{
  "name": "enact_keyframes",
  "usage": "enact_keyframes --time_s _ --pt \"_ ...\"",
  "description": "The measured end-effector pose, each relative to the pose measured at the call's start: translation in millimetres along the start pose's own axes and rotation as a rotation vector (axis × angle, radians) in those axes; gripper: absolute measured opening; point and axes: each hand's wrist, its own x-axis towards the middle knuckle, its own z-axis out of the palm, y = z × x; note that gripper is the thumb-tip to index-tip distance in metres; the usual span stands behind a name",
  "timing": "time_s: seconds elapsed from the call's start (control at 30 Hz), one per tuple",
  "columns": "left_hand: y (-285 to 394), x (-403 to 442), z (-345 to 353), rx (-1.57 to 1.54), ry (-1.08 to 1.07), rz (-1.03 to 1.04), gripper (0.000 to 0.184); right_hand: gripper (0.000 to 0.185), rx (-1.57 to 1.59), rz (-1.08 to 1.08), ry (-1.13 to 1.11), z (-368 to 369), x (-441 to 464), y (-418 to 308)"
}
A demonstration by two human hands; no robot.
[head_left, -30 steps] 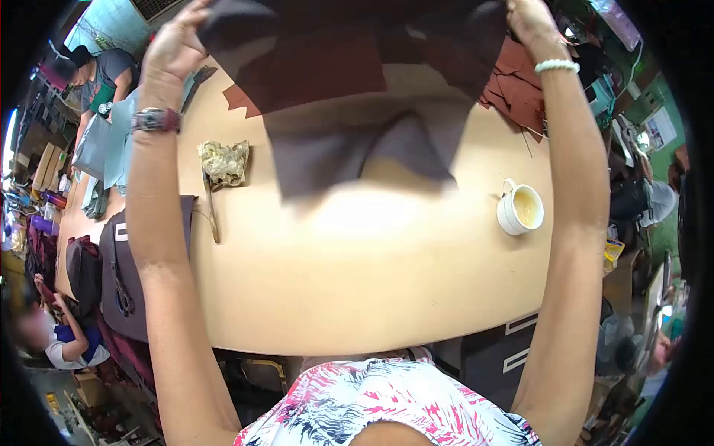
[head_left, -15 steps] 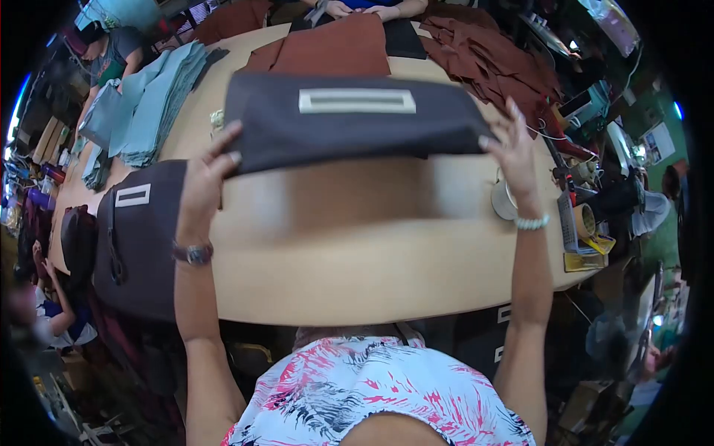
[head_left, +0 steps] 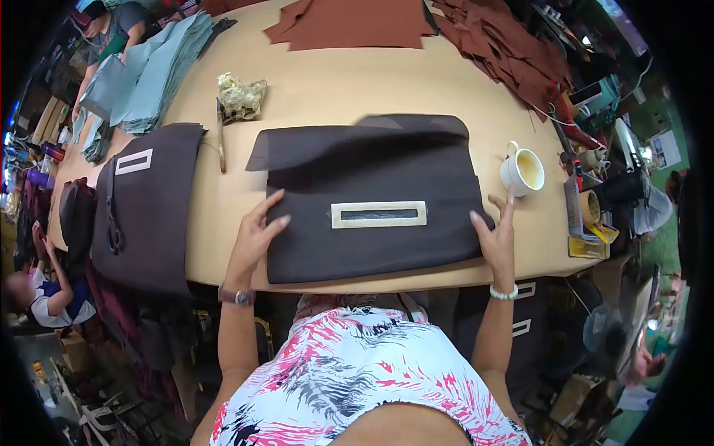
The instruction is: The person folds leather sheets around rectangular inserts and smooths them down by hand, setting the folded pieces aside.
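A dark brown fabric panel [head_left: 312, 253] lies on the table before me, with a pale rectangular frame [head_left: 379, 225] around a slot. Its far part is folded back and blurred. My left hand [head_left: 254, 238] rests at the panel's left edge, thumb and fingers apart. At the right edge is my right hand [head_left: 500, 234], its thumb touching the cloth and its fingers spread. Left of these, dark scissors [head_left: 114, 230] lie on a similar dark panel [head_left: 152, 208] with a pale frame [head_left: 134, 161].
A white mug [head_left: 513, 175] with tan contents stands near my right hand. Beyond my left hand are a crumpled pale lump [head_left: 242, 97] and a thin stick-like tool [head_left: 221, 141]. Teal fabric [head_left: 156, 82] and reddish-brown pieces [head_left: 357, 26] lie farther back. Other people sit at the left.
Both hands have brought the dark panel down and toward me onto the table. My fingers have loosened from its edges, and the lump and stick-like tool now show fully.
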Motion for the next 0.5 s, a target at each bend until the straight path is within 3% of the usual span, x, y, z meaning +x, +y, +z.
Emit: enact_keyframes --time_s 0.1,0.3,0.33,0.43,0.5 --pt "4 36 2 0.142 -0.003 0.025 0.041 0.084 -0.131 -0.287 0.085 26 42 5" --pt "4 85 -4 0.2 -0.037 0.146 0.036 0.079 0.081 -0.121 0.061 49 88 -22" --pt "2 92 -7 0.154 -0.047 0.161 0.041 0.08 0.056 -0.183 0.099 52 94 -19" --pt "16 98 -10 0.486 0.071 0.37 0.046 0.081 -0.056 -0.298 0.106 58 105 -7" --pt "27 103 -13 0.709 0.128 0.36 0.05 0.081 -0.382 -0.468 0.151 59 103 -6"
